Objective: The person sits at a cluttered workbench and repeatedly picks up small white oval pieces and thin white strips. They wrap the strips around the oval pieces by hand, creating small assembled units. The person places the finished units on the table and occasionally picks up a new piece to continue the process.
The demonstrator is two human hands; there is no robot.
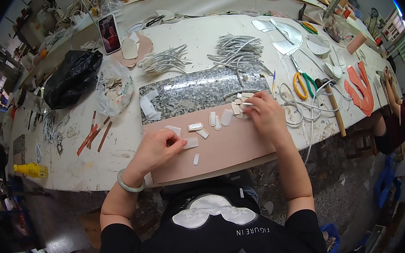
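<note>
Nearest, the left hand [158, 148] rests curled on the pink sheet [224, 151], fingertips pinching a small translucent white piece [190, 142]. Just beyond, more white pieces [217, 119] lie scattered on the sheet. The right hand [265, 114] grips a thin white strip [247, 104] beside a pile of beige tiles [240, 103]. Farther back sit a speckled stone slab [199, 92] and yellow-handled scissors [303, 85] on the surface [94, 160].
</note>
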